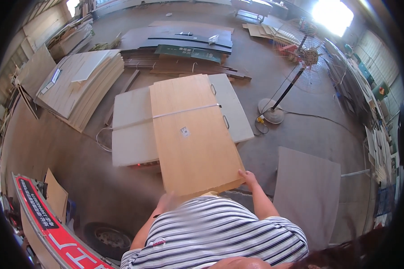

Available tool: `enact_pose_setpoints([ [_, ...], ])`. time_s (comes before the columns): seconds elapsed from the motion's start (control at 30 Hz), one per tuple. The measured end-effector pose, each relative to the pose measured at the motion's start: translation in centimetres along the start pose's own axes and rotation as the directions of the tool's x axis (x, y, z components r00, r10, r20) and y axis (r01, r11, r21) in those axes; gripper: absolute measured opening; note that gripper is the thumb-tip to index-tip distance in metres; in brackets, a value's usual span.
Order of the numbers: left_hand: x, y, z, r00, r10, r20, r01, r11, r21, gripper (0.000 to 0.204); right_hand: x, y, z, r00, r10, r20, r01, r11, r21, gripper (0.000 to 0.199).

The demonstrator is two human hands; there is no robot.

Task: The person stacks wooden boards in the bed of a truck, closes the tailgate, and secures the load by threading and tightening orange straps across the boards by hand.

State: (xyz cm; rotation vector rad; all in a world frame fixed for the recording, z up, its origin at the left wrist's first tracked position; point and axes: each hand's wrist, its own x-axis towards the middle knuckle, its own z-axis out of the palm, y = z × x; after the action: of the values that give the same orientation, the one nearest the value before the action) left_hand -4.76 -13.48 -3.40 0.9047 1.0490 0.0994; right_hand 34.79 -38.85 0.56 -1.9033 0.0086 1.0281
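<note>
holding one big tan wood board point(191, 134), long and flat, in the middle of the view, running from 6 o'clock up toward 12. right hand point(248, 178) curled over the near right corner, fingers pinching the edge. left hand point(166, 201) at the near left corner, blurry, so cannot tell how the fingers sit. lying on top of one pale grey flat pack point(130, 134), which sticks out at 9 o'clock and at 3 o'clock from under the board. one white strap point(186, 110) across both. one small sticker point(184, 131) near the board's middle. near edge of the board right by the striped shirt point(220, 233). bare grey floor point(300, 130) at 3 o'clock, with wide room there. one grey sheet point(307, 188) lying flat at 4 o'clock, well apart from the board. one standing fan point(307, 56) at 1 o'clock, its round foot near the grey pack's right edge. one stack of pale boards point(83, 83) at 10 o'clock, a thin strip of floor between it and the pack. dark boards point(184, 45) piled at 12 o'clock, just past the far edge. one red and white edge of a cart point(54, 228) at 7 o'clock, with one black tyre point(105, 237) beside it.
</note>
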Motion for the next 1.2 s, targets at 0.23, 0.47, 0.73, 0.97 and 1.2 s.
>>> enact_pose_setpoints([
  [0.23,-1.1,0.9,-0.5,0.993,0.039,-0.113,-0.030,0.997,0.077,0.028,-1.7,-1.7,0.1,1.000,-0.001,0.011,0.001,0.997,-0.076,0.044],
  [0.47,-5.9,12.8,3.1,0.963,0.039,-0.266,-0.047,0.999,-0.022,0.024,-0.8,-5.8,1.6,0.995,-0.098,-0.023,0.096,0.993,-0.075,0.042],
  [0.73,4.9,18.7,0.9,0.889,0.146,-0.434,-0.186,0.981,-0.051,0.017,9.6,-13.8,5.3,0.989,-0.145,0.020,0.145,0.962,-0.233,0.052],
  [0.97,9.2,20.2,-0.7,0.884,0.073,-0.461,-0.075,0.997,0.013,0.030,13.4,-17.3,5.1,0.990,-0.082,0.113,0.115,0.938,-0.326,0.054],
  [1.2,13.8,25.3,-13.8,0.531,0.446,-0.721,-0.191,0.891,0.411,0.070,12.0,-22.9,5.3,0.826,-0.564,-0.004,0.482,0.709,-0.515,0.028],
])
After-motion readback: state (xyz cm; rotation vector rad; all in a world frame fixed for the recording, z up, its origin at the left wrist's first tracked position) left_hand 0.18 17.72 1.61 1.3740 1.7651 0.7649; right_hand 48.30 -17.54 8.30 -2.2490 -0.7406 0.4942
